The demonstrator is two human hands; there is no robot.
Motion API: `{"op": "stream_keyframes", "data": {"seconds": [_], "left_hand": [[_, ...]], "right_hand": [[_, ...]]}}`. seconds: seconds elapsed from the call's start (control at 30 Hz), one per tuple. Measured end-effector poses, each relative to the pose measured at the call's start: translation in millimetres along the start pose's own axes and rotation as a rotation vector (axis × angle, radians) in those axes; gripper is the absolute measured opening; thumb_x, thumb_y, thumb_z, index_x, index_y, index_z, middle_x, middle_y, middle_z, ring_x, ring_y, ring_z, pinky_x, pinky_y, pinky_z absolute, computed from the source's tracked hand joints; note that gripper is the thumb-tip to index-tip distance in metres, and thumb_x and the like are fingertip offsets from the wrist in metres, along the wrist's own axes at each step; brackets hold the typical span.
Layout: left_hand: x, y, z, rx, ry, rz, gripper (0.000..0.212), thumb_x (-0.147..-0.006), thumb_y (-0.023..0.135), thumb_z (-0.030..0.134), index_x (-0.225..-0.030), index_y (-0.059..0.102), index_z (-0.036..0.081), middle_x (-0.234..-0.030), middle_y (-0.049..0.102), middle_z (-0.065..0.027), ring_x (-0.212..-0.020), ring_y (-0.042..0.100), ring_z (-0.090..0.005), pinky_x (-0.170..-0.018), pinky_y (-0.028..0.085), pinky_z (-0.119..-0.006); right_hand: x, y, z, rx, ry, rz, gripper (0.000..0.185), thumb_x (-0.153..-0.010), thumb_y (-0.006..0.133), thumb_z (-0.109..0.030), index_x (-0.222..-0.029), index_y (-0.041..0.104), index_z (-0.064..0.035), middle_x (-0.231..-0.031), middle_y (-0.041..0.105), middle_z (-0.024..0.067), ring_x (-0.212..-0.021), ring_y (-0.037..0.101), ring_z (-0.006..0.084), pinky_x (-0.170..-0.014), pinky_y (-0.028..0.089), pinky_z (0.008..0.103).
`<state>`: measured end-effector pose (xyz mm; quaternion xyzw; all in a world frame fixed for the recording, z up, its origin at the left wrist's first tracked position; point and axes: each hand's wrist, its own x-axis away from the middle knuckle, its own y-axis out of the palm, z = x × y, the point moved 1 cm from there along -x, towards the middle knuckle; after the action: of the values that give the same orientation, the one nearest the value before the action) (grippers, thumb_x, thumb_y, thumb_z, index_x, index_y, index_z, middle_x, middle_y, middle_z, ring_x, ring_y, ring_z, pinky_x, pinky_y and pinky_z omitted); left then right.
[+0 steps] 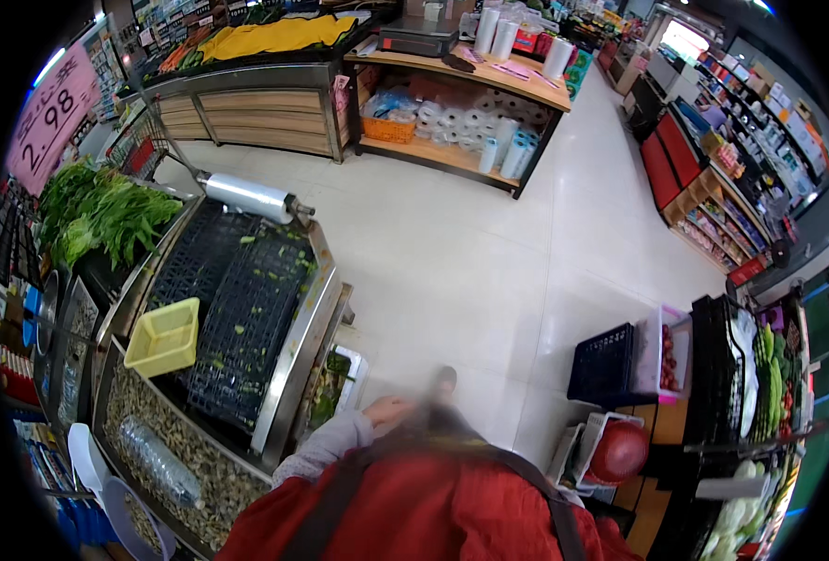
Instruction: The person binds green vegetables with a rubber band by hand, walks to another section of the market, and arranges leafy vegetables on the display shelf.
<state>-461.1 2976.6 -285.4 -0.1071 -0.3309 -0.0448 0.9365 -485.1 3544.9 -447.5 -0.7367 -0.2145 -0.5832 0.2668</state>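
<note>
My left hand (388, 409) hangs low in front of my red garment (421, 505), its sleeve grey. It is blurred, so whether its fingers hold anything cannot be told. Nearest to it is a white crate (355, 379) with green leaves, low beside the display stand. My right hand is out of view. Black mesh trays (246, 315) strewn with leaf scraps lie on the metal-edged stand at my left. A yellow plastic basket (163, 338) rests at their left side. At the stand's far end sits a roll of clear film (250, 198).
Leafy greens (113, 210) and a bin of shellfish (197, 449) holding a plastic bottle (159, 459) stand left. Ahead is a wooden table (456, 66) with bag rolls. A dark blue crate (600, 365) and a red basket (618, 452) flank the pale tiled floor (449, 273).
</note>
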Motion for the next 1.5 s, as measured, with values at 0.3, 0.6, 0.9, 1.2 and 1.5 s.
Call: {"op": "stream_keyframes", "data": {"seconds": [0.3, 0.6, 0.9, 1.2, 1.5], "left_hand": [[-124, -88, 62, 0.091, -0.046, 0.163, 0.042, -0.093, 0.048, 0.036, -0.12, 0.053, 0.005, -0.115, 0.059, -0.0188, -0.106, 0.056, -0.0305, -0.092, 0.042, -0.038], [-329, -270, 84, -0.048, 0.237, 0.06, 0.05, -0.089, 0.047, 0.046, -0.116, 0.058, 0.006, -0.109, 0.063, -0.0127, -0.097, 0.06, -0.0282, -0.083, 0.045, -0.038], [-400, -513, 207, 0.314, 0.074, 0.535, 0.049, -0.083, 0.054, 0.048, -0.103, 0.063, 0.004, -0.088, 0.064, -0.0143, -0.079, 0.058, -0.0233, -0.071, 0.046, -0.036], [-422, -633, 61, 0.384, -0.109, 0.491, 0.052, -0.09, 0.05, 0.048, -0.119, 0.057, 0.005, -0.101, 0.061, -0.0064, -0.083, 0.056, -0.0184, -0.071, 0.047, -0.031], [-404, -784, 93, 0.884, -0.333, 0.858, 0.062, -0.086, 0.052, 0.05, -0.126, 0.049, 0.003, -0.11, 0.058, -0.0158, -0.1, 0.053, -0.0256, -0.083, 0.044, -0.036]], "right_hand": [[7, -86, -549, 0.315, -0.469, 0.252, 0.035, -0.088, 0.048, -0.031, -0.078, 0.063, -0.0011, -0.072, 0.064, 0.0113, -0.061, 0.062, 0.0207, -0.051, 0.051, 0.0347], [-11, -54, -856, 0.227, -0.598, 0.023, 0.021, -0.085, 0.051, -0.019, -0.089, 0.064, -0.0038, -0.086, 0.064, 0.0095, -0.069, 0.064, 0.0215, -0.053, 0.051, 0.0342], [-61, -54, -957, 0.367, -0.11, 0.068, 0.022, -0.085, 0.052, -0.023, -0.091, 0.062, -0.0042, -0.084, 0.065, 0.0121, -0.07, 0.064, 0.0251, -0.055, 0.05, 0.0373], [-140, 127, -1309, 0.615, -0.175, -0.133, 0.025, -0.082, 0.053, -0.026, -0.086, 0.062, -0.0036, -0.079, 0.065, 0.0124, -0.07, 0.064, 0.0241, -0.059, 0.051, 0.0383], [-99, 511, -1670, 1.146, -0.807, -0.324, 0.02, -0.083, 0.052, -0.017, -0.076, 0.065, -0.002, -0.065, 0.061, 0.0066, -0.046, 0.052, 0.0152, -0.043, 0.043, 0.0295]]}}
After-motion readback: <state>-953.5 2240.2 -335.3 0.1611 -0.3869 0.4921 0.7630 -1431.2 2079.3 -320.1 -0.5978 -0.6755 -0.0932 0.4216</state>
